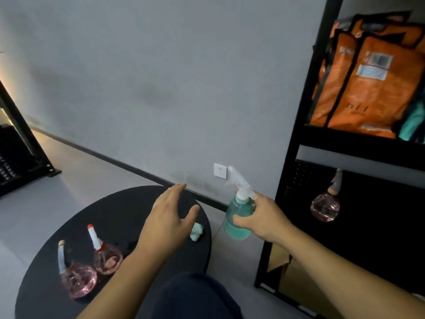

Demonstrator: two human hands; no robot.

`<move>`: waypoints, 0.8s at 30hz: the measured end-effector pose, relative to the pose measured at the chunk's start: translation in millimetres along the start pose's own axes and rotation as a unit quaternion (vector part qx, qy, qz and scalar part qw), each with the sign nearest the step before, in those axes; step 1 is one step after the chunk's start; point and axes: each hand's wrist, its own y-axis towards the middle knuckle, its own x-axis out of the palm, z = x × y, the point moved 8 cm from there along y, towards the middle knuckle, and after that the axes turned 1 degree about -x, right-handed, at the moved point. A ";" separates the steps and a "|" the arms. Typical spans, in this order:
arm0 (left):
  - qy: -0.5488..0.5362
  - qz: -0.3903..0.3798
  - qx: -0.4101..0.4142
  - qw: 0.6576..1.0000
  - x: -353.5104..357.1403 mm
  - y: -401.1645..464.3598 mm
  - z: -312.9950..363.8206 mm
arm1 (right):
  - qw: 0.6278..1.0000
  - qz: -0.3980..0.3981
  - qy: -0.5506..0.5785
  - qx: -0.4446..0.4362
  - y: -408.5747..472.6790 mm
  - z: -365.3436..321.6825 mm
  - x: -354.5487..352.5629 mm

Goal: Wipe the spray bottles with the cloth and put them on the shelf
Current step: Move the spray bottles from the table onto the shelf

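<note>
One pink round bottle (325,207) already stands on the black metal shelf (358,155), so a quarter of the job looks done. The right hand (264,218) grips the teal bottle (236,221) around its translucent plastic belly, between table and shelf. The left hand (169,217) hovers, fingers spread wide, over the crumpled pale cloth (196,232) on the round black table (115,208). Two globe-shaped pink bottles (92,270) wait there, apparently unwiped.

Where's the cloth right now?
In the head view the cloth lies bunched on the round black table, near its right edge, just under the left hand's open fingers and left of the green spray bottle.
</note>
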 end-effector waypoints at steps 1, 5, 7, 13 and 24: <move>0.000 -0.005 0.010 1.000 4.5 -0.4 11.6 | 1.000 0.007 0.002 0.002 -4.5 4.0 -8.7; -0.008 -0.017 0.046 0.999 23.6 -4.8 54.4 | 1.000 0.014 0.014 0.010 -25.9 24.3 -40.7; -0.017 -0.025 0.058 0.998 34.4 -8.2 70.9 | 0.999 0.021 0.027 0.018 -36.1 36.5 -57.6; -0.018 -0.066 0.086 0.994 71.0 -21.8 104.6 | 0.998 0.027 0.055 0.012 -57.9 76.1 -107.3; -0.010 -0.092 0.083 0.992 115.8 -16.6 123.8 | 0.994 0.075 0.035 0.068 -51.0 152.4 -162.6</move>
